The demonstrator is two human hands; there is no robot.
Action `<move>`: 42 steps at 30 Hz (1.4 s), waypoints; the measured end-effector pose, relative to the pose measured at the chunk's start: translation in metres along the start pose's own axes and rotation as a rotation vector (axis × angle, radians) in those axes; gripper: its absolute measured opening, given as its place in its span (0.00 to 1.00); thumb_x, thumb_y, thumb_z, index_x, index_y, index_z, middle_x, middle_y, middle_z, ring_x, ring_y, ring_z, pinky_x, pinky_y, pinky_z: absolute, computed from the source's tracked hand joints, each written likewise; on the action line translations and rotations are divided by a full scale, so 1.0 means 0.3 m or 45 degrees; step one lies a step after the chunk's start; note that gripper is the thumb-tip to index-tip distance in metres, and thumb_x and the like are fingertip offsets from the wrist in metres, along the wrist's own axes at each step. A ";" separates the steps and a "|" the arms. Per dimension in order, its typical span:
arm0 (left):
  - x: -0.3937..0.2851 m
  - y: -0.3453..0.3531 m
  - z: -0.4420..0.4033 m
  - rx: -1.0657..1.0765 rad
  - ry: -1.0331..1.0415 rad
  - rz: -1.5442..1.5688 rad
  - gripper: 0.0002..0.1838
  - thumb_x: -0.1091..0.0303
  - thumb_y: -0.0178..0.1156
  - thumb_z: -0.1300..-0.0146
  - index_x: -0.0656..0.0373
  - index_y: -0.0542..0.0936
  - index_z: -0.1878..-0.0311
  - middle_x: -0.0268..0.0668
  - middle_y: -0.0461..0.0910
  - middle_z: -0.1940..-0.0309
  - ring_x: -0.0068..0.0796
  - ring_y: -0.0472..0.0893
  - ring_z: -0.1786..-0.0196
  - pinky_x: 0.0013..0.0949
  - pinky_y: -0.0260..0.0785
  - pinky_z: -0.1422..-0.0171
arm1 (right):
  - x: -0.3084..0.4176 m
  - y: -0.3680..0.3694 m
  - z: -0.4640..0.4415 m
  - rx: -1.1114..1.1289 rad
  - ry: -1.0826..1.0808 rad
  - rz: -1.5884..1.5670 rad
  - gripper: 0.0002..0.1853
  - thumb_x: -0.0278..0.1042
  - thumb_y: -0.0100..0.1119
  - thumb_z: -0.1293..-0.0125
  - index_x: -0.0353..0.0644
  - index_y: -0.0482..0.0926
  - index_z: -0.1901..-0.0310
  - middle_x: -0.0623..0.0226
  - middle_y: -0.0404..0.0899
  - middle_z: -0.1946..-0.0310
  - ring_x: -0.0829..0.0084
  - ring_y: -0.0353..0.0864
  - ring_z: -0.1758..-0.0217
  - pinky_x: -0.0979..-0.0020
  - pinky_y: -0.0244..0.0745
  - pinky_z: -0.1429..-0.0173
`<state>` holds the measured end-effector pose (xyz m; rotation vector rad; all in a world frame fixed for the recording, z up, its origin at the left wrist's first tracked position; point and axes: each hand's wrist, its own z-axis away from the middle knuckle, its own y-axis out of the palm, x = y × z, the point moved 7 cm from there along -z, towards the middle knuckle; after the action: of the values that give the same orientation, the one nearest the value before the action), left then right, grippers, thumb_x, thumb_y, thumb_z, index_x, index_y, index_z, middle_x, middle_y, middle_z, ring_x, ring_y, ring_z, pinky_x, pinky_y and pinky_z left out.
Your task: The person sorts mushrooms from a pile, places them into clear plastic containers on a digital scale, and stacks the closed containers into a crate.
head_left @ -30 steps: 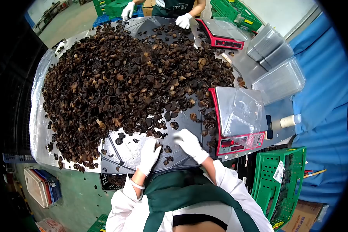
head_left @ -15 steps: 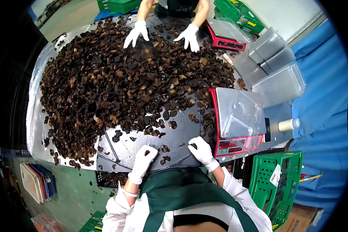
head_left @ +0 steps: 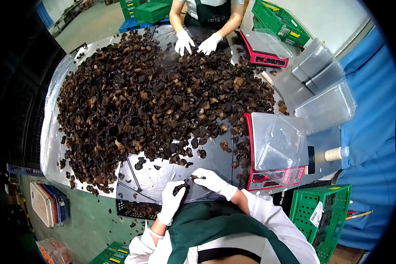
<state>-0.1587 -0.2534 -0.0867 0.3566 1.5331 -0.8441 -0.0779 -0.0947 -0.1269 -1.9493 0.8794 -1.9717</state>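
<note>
A wide heap of dark brown wood ear mushrooms (head_left: 136, 97) covers most of the table. At the near edge, my gloved left hand (head_left: 170, 202) is closed around a dark wood ear mushroom (head_left: 180, 189), which shows between thumb and fingers. Just to its right, my gloved right hand (head_left: 213, 182) pinches a small dark piece, apparently wood ear too, at its fingertips. The two hands are close together but apart, in front of my green apron (head_left: 224, 224). Bare grey sheeting shows between them and the heap.
Right of my hands stands a red scale (head_left: 277, 145) with a clear plastic tray on it. Another scale (head_left: 266, 48), stacked clear boxes (head_left: 325, 105) and a green crate (head_left: 321, 215) lie along that side. Across the table, a co-worker's gloved hands (head_left: 196, 44) rest at the heap.
My right hand has moved left toward my left hand, and both now hold dark pieces. Small pieces lay between them before. The co-worker's hands have come closer together. The whole view has shifted slightly.
</note>
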 end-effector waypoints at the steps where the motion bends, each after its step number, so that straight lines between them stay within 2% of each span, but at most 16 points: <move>1: -0.048 -0.010 -0.015 -0.061 0.029 0.007 0.12 0.75 0.64 0.44 0.60 0.81 0.55 0.43 0.80 0.62 0.41 0.79 0.58 0.35 0.72 0.52 | -0.029 0.001 0.028 0.150 0.434 -0.797 0.14 0.38 0.57 0.35 0.47 0.75 0.50 0.68 0.76 0.62 0.70 0.78 0.64 0.73 0.74 0.70; 2: -0.101 -0.007 -0.031 -0.070 0.035 0.014 0.12 0.75 0.64 0.44 0.60 0.81 0.55 0.43 0.80 0.62 0.41 0.79 0.58 0.35 0.72 0.52 | 0.000 0.039 0.079 0.302 0.872 -1.592 0.15 0.40 0.56 0.33 0.46 0.75 0.48 0.70 0.78 0.61 0.73 0.78 0.64 0.76 0.74 0.71; 3: -0.213 0.006 -0.052 -0.040 0.248 -0.065 0.13 0.74 0.64 0.44 0.60 0.82 0.54 0.42 0.80 0.62 0.41 0.79 0.58 0.35 0.72 0.52 | 0.062 0.006 0.084 0.184 0.845 -1.808 0.17 0.41 0.52 0.29 0.44 0.73 0.44 0.73 0.78 0.57 0.78 0.78 0.62 0.78 0.73 0.72; 6: -0.366 0.128 -0.068 0.111 0.749 -0.451 0.12 0.71 0.64 0.45 0.59 0.81 0.56 0.43 0.81 0.58 0.43 0.79 0.55 0.41 0.73 0.52 | 0.134 -0.046 0.121 -0.017 0.658 -1.702 0.21 0.39 0.42 0.25 0.43 0.64 0.35 0.66 0.71 0.40 0.69 0.75 0.42 0.67 0.78 0.46; 8: -0.401 0.237 -0.086 0.337 0.937 -0.549 0.13 0.67 0.64 0.44 0.59 0.80 0.55 0.43 0.80 0.53 0.43 0.79 0.54 0.42 0.73 0.50 | 0.046 -0.057 0.155 -0.079 0.412 -1.150 0.25 0.24 0.51 0.33 0.39 0.65 0.34 0.64 0.72 0.41 0.68 0.72 0.37 0.68 0.65 0.32; 10: -0.435 0.283 -0.084 0.362 1.079 -0.528 0.15 0.65 0.63 0.44 0.60 0.79 0.55 0.44 0.78 0.51 0.43 0.78 0.52 0.42 0.71 0.47 | 0.043 -0.070 0.137 -0.155 0.492 -1.757 0.21 0.26 0.41 0.29 0.38 0.66 0.35 0.65 0.73 0.43 0.70 0.73 0.40 0.69 0.67 0.34; 11: -0.427 0.302 -0.082 0.356 1.096 -0.542 0.15 0.63 0.63 0.43 0.60 0.79 0.55 0.44 0.78 0.50 0.44 0.78 0.49 0.43 0.70 0.44 | 0.047 -0.095 0.140 -0.302 0.517 -1.710 0.20 0.29 0.36 0.27 0.38 0.67 0.37 0.67 0.75 0.46 0.72 0.75 0.44 0.72 0.69 0.37; 14: -0.481 0.279 -0.076 0.288 1.188 -0.360 0.19 0.63 0.63 0.42 0.59 0.79 0.48 0.43 0.78 0.49 0.44 0.77 0.46 0.44 0.69 0.41 | 0.040 -0.161 0.168 -0.448 0.329 -1.428 0.19 0.29 0.39 0.27 0.35 0.69 0.39 0.63 0.75 0.45 0.69 0.75 0.42 0.70 0.70 0.36; 17: -0.509 0.219 -0.080 0.223 1.184 -0.377 0.20 0.61 0.64 0.42 0.58 0.79 0.46 0.43 0.78 0.48 0.44 0.77 0.46 0.45 0.69 0.41 | 0.144 -0.286 0.136 -0.611 0.294 -1.860 0.19 0.43 0.42 0.26 0.40 0.75 0.47 0.61 0.80 0.53 0.67 0.80 0.54 0.69 0.78 0.53; 18: -0.501 0.195 -0.088 0.201 1.144 -0.363 0.20 0.62 0.64 0.42 0.57 0.80 0.47 0.43 0.78 0.48 0.44 0.77 0.46 0.45 0.69 0.41 | 0.174 -0.323 0.132 -0.503 0.333 -2.396 0.20 0.47 0.42 0.27 0.42 0.77 0.49 0.61 0.81 0.54 0.68 0.81 0.56 0.70 0.78 0.59; 23: -0.206 0.180 -0.169 0.331 0.862 -0.658 0.12 0.60 0.65 0.44 0.56 0.78 0.61 0.39 0.74 0.62 0.42 0.76 0.57 0.42 0.71 0.54 | 0.002 -0.723 0.344 -1.298 0.349 -1.444 0.15 0.48 0.48 0.30 0.49 0.79 0.54 0.64 0.82 0.57 0.71 0.80 0.65 0.72 0.74 0.72; 28: -0.018 0.175 -0.129 0.431 0.790 -0.941 0.11 0.63 0.62 0.44 0.55 0.77 0.60 0.38 0.72 0.58 0.39 0.73 0.53 0.38 0.70 0.55 | -0.025 -0.910 0.462 -1.497 0.346 -0.858 0.14 0.48 0.53 0.31 0.48 0.79 0.56 0.69 0.80 0.65 0.75 0.77 0.70 0.74 0.72 0.72; 30: 0.018 0.181 -0.129 0.530 0.756 -0.941 0.10 0.64 0.62 0.45 0.55 0.77 0.61 0.38 0.72 0.60 0.38 0.73 0.54 0.39 0.69 0.56 | -0.075 -0.938 0.483 -1.277 0.395 -0.753 0.14 0.47 0.54 0.32 0.46 0.79 0.59 0.69 0.79 0.66 0.76 0.76 0.71 0.73 0.72 0.72; 32: 0.032 0.162 -0.122 0.457 0.778 -0.874 0.09 0.65 0.62 0.47 0.56 0.75 0.65 0.39 0.71 0.63 0.41 0.74 0.58 0.41 0.69 0.59 | -0.154 -0.989 0.535 -1.381 0.456 -0.302 0.13 0.43 0.53 0.30 0.42 0.79 0.59 0.67 0.80 0.63 0.74 0.78 0.64 0.72 0.75 0.62; 35: 0.059 0.116 -0.100 0.538 0.743 -0.908 0.09 0.64 0.62 0.46 0.55 0.74 0.66 0.39 0.72 0.64 0.42 0.75 0.59 0.42 0.70 0.59 | 0.051 -0.993 0.472 -1.379 0.433 0.238 0.13 0.34 0.47 0.27 0.33 0.79 0.57 0.63 0.79 0.58 0.69 0.75 0.52 0.68 0.66 0.39; 42: 0.203 -0.089 0.062 1.102 0.288 -0.672 0.15 0.55 0.63 0.42 0.57 0.75 0.71 0.38 0.77 0.72 0.39 0.79 0.67 0.40 0.71 0.60 | 0.287 -0.789 0.272 -1.053 0.411 0.085 0.10 0.29 0.49 0.30 0.36 0.81 0.59 0.67 0.80 0.64 0.76 0.77 0.60 0.74 0.72 0.52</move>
<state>-0.1733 -0.2998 -0.1358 0.6996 1.4103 -1.9427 0.0510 0.0246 0.0711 -1.9056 2.0764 -2.1037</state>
